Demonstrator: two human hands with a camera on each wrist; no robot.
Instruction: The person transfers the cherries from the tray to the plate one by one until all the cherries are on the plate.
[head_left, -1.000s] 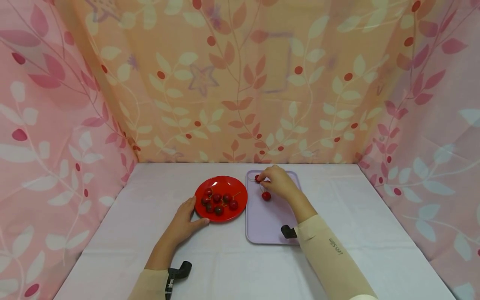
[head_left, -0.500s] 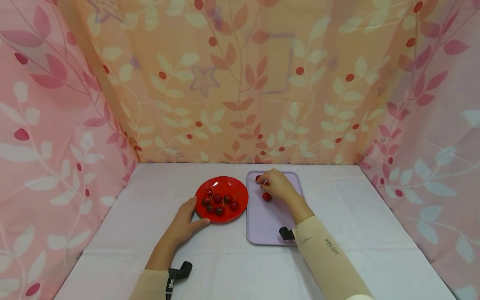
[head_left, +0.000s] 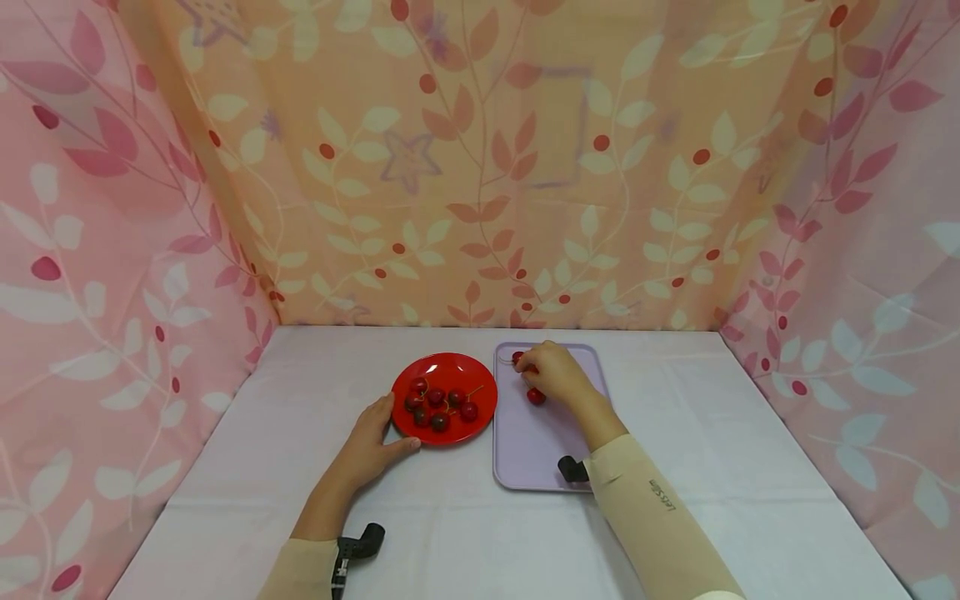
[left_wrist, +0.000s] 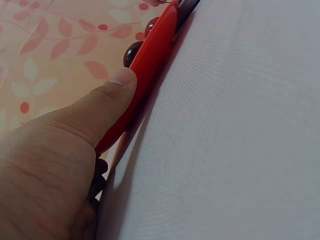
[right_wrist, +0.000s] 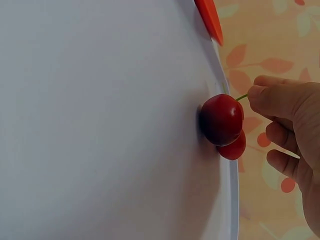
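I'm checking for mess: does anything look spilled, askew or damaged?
Nothing stands out. The visible cherries are on the red plate or on or above the lilac tray, none on the white cloth, with no visible damage.

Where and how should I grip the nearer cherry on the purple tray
Probably by the thin green stem, reached from above: it rises from the top of the round, glossy cherry, away from the tray, and the right hand pinches it there.
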